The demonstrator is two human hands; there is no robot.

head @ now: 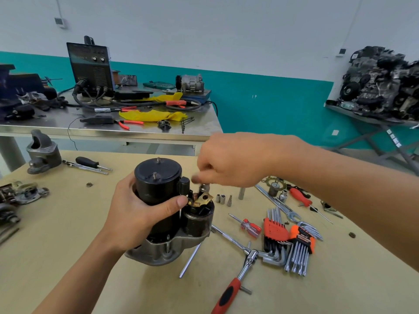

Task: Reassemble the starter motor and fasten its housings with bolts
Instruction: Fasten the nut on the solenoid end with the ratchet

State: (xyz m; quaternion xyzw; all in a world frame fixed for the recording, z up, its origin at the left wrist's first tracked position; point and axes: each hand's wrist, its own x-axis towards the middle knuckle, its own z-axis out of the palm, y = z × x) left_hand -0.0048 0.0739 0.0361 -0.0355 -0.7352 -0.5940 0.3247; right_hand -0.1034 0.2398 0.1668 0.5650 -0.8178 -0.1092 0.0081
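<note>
Black starter motor (158, 189) in left fingers (173, 204); right fingers (200, 177) around terminal stud (204, 188).

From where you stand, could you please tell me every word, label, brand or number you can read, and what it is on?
Nothing here can be read with certainty.
Print on the welder front panel: too small.
White print on the orange hex key holder: blurred.
Stickers on the engine stand leg: too small.
Wall box: no legible text.

Single head-worn wide-angle view, looking forward-down, close above starter motor (158, 186) on table (56, 245).
</note>
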